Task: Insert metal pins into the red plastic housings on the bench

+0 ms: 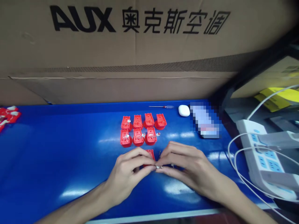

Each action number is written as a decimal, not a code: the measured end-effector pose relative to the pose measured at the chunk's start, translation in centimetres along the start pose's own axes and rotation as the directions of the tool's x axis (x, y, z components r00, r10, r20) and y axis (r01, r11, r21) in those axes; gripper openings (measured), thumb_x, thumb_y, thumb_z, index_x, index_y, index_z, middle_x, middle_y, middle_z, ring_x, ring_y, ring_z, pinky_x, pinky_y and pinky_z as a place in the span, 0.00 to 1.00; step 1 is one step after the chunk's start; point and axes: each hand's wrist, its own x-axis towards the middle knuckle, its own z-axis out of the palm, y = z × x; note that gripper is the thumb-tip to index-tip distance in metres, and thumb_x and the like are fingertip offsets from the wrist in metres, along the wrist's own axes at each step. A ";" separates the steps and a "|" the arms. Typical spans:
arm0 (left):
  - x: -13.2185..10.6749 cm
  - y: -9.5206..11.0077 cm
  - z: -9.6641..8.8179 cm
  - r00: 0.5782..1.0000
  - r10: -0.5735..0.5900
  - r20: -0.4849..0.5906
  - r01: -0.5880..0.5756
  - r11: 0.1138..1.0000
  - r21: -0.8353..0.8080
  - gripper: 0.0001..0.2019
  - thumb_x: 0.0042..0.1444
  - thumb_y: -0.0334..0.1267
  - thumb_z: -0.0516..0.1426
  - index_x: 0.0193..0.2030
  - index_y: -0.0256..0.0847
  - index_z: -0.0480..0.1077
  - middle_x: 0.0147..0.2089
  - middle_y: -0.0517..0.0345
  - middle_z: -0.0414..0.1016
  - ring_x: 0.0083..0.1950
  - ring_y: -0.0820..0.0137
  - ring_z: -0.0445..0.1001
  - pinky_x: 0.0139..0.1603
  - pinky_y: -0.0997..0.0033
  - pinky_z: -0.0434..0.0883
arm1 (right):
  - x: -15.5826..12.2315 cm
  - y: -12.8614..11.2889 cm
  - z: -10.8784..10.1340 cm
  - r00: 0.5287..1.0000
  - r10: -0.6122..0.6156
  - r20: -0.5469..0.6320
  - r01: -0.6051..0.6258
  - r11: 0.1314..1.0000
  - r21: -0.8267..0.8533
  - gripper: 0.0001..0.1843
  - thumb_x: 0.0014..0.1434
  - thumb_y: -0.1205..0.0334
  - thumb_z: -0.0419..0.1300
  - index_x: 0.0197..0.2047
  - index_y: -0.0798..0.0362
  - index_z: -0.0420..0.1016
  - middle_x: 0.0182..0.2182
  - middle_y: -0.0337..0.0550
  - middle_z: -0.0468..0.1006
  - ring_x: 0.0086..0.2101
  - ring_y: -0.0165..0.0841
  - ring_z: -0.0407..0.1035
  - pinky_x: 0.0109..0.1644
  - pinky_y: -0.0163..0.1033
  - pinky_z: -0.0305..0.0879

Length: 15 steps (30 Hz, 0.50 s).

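My left hand (125, 175) and my right hand (187, 168) meet low in the middle of the blue workbench (58, 155). Their fingertips pinch a small metal clip (159, 167) from both sides. A red plastic part (150, 154) sits just behind my fingers, mostly hidden by them. Farther back stand several similar red plastic housings (138, 122) in two rows, and some have small metal pieces fitted on top. The frontmost of these lie a short way beyond my hands, not touching them.
A small screwdriver (161, 106) and a white earbud case (184, 110) lie at the bench's back edge, beside a pixelated object (204, 119). A pile of red parts (9, 115) lies far left. A power strip (257, 152) and white cables lie right. A large cardboard box (116, 40) stands behind.
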 end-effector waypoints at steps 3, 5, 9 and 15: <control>-0.1 -0.2 -0.1 1.000 -0.013 -0.004 0.013 1.000 -0.001 0.06 0.72 0.33 0.63 0.47 0.44 0.84 0.46 0.57 0.82 0.39 0.73 0.77 0.37 0.74 0.70 | 0.1 0.3 0.3 0.998 -0.041 -0.041 0.040 0.999 -0.022 0.07 0.75 0.62 0.66 0.54 0.48 0.83 0.43 0.43 0.82 0.41 0.35 0.77 0.46 0.41 0.72; -0.1 -0.3 -0.1 1.000 -0.024 -0.008 0.024 1.000 -0.001 0.05 0.72 0.34 0.63 0.47 0.44 0.83 0.45 0.57 0.82 0.36 0.74 0.75 0.35 0.75 0.69 | 0.1 0.5 0.6 0.997 -0.038 -0.062 0.037 0.999 -0.008 0.07 0.75 0.62 0.66 0.54 0.49 0.82 0.43 0.43 0.83 0.41 0.35 0.77 0.45 0.41 0.73; -0.1 -0.4 0.0 1.000 -0.021 -0.024 0.020 1.000 -0.002 0.04 0.71 0.35 0.64 0.49 0.44 0.83 0.47 0.57 0.82 0.32 0.77 0.71 0.33 0.76 0.68 | 0.2 0.4 0.8 0.997 -0.016 -0.076 0.016 1.000 -0.004 0.07 0.76 0.62 0.65 0.55 0.50 0.81 0.44 0.44 0.83 0.41 0.36 0.76 0.45 0.41 0.72; -0.4 -0.4 0.0 0.998 -0.032 -0.061 0.035 0.999 0.037 0.11 0.68 0.34 0.67 0.56 0.46 0.80 0.46 0.59 0.81 0.28 0.79 0.68 0.32 0.75 0.70 | 0.2 -0.2 1.1 0.996 0.005 -0.092 -0.007 1.000 -0.028 0.08 0.75 0.59 0.66 0.54 0.48 0.81 0.43 0.43 0.83 0.40 0.35 0.75 0.43 0.40 0.70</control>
